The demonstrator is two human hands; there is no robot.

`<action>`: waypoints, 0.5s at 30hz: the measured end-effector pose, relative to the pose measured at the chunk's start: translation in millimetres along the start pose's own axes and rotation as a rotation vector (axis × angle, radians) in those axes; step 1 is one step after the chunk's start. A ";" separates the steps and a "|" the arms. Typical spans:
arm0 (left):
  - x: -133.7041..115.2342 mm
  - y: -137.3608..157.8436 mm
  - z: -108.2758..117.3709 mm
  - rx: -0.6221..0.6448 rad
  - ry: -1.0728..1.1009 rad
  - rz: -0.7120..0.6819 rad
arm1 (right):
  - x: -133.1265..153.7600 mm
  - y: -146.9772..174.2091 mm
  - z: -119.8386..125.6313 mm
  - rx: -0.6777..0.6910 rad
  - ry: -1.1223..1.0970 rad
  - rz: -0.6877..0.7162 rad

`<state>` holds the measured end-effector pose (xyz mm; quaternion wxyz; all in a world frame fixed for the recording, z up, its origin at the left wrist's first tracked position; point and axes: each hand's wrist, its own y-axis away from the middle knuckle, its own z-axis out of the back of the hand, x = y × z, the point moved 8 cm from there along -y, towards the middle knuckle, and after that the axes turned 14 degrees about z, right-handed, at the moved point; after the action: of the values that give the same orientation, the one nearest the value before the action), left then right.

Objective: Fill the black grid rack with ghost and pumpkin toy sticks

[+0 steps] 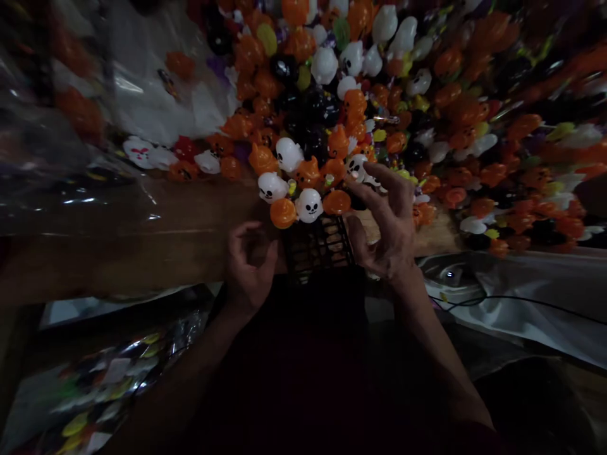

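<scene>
My right hand (391, 224) is at the right of a black grid tray (320, 243), fingers apart, its fingertips close to a white skull-faced figure (355, 168). Whether they touch it I cannot tell. To the tray's left, my left hand (251, 268) hovers with thumb and fingers apart and nothing between them. At the tray's far end sit small plastic figures: a white skull (309, 205), an orange pumpkin (283, 213), another white skull (272, 188) and an orange horned figure (308, 172).
A large heap of orange, white and black figures (325, 66) covers the back of the wooden table (190, 234). Clear plastic bags (161, 82) lie at the left. Bagged figures (118, 370) are at lower left; a black cable (521, 300) runs along the right.
</scene>
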<state>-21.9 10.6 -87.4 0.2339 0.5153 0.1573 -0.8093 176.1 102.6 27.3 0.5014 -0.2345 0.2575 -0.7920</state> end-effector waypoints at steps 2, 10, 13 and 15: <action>9.0 -4.6 -5.3 0.000 0.061 0.031 | -0.3 -4.4 -3.4 0.017 0.030 0.070; 3.3 -16.8 -6.6 -0.051 -0.058 0.011 | 4.6 49.0 19.3 -0.323 0.078 -0.437; 8.5 -24.0 -11.2 -0.080 -0.201 -0.028 | 5.1 54.8 -38.3 -0.119 -0.151 -0.526; 12.7 -32.0 -15.0 -0.082 -0.279 -0.033 | 1.8 51.9 -67.6 -0.058 -0.182 -0.562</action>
<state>-32.4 42.2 -104.8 0.2611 0.3853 0.1648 -0.8696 167.8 93.7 -57.1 0.2764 -0.3810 0.1591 -0.8678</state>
